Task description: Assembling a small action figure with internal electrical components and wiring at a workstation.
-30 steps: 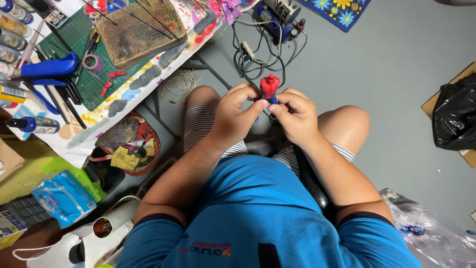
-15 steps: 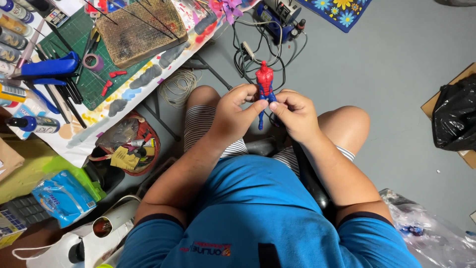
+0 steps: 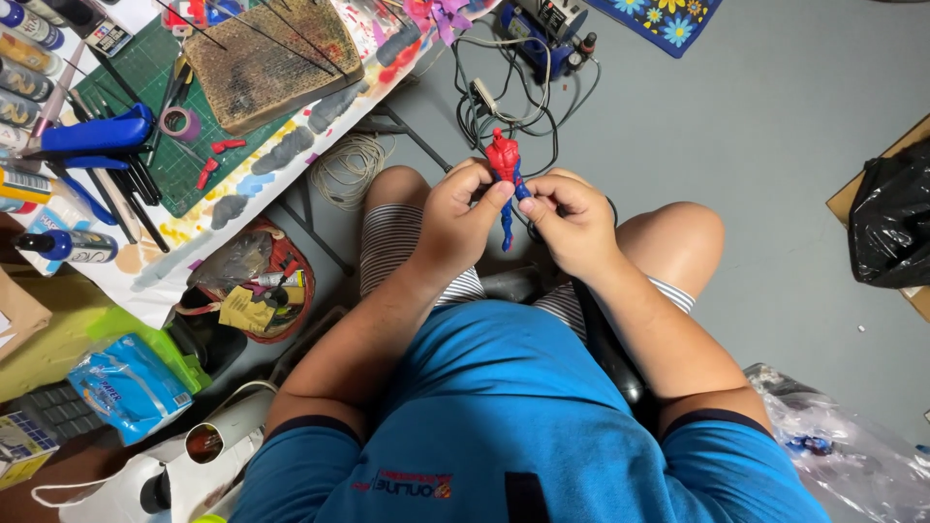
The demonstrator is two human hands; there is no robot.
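Note:
A small red and blue toy figure is held upright above my knees, its red upper body sticking out past my fingers and a blue leg hanging below. My left hand grips it from the left with thumb and fingers at its middle. My right hand pinches it from the right at about the same height. Both hands touch the figure and nearly touch each other. I sit on a dark seat, bare knees apart, in a blue shirt and striped shorts.
A paint-stained table at the left carries a green cutting mat, a worn brown block, a blue tool, tape and bottles. Cables and a blue device lie on the grey floor ahead. A black bag sits right.
The figure has been turned from bunched between my fingers to upright, its red body now rising clear above both hands. My hands stay over my knees.

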